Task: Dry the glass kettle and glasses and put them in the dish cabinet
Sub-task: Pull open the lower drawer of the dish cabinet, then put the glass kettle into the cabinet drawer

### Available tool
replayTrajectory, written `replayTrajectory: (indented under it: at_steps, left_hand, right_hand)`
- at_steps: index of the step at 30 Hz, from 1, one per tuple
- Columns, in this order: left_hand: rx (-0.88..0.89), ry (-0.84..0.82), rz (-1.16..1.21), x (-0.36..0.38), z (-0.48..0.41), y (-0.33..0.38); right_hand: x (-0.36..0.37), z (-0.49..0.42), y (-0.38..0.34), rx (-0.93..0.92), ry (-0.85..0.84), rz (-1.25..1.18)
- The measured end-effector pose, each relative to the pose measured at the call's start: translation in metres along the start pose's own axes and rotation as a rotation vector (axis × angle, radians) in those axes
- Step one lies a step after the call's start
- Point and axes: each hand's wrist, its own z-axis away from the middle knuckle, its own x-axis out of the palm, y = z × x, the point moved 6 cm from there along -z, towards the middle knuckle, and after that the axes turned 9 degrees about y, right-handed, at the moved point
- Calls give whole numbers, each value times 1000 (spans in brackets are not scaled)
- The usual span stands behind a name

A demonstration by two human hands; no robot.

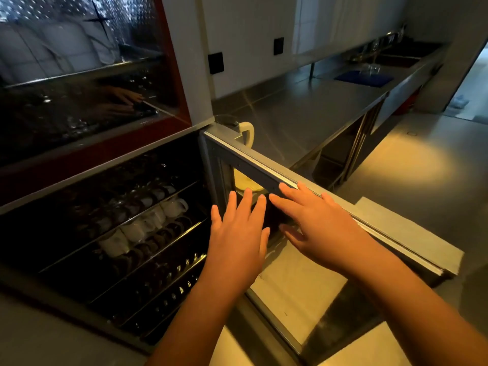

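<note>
Steel counter is seen stretching away rightward. Dish cabinet is open below, its door swung out into the aisle. Left hand and right hand are pressed flat near the door's top edge, fingers straight, nothing held. Glasses are seen on a far blue mat.

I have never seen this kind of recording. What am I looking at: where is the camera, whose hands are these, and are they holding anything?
There is no machine here. A person wears a camera on the head, and it looks forward and down at their own hands; this single picture is that view. The left hand and right hand are both flat, with straight fingers, at the open glass door of the cabinet. Neither holds anything. Inside the open lower part, wire racks carry white cups. A long steel counter runs away to the right. Far along it, glasses stand on a blue mat beside a sink.
</note>
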Motion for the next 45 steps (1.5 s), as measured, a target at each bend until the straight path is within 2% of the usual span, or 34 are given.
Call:
replayTrajectory:
  at_steps: [9, 24, 30, 37, 45]
  left_hand:
    - [48, 3, 20, 6, -38, -24]
    - [98, 48, -49, -6, -182, -56]
    - [143, 4, -77, 4, -217, -70]
    - [213, -50, -53, 14, -245, -84]
    - [240, -23, -17, 23, -284, -90]
  right_hand:
    - [-26, -57, 6, -109, -61, 208]
    - [-11, -204, 49, -184, 3, 106]
    - [-6, -241, 62, -198, -2, 130]
    - [17, -293, 70, -146, -3, 121]
    - [46, -348, 95, -107, 49, 119]
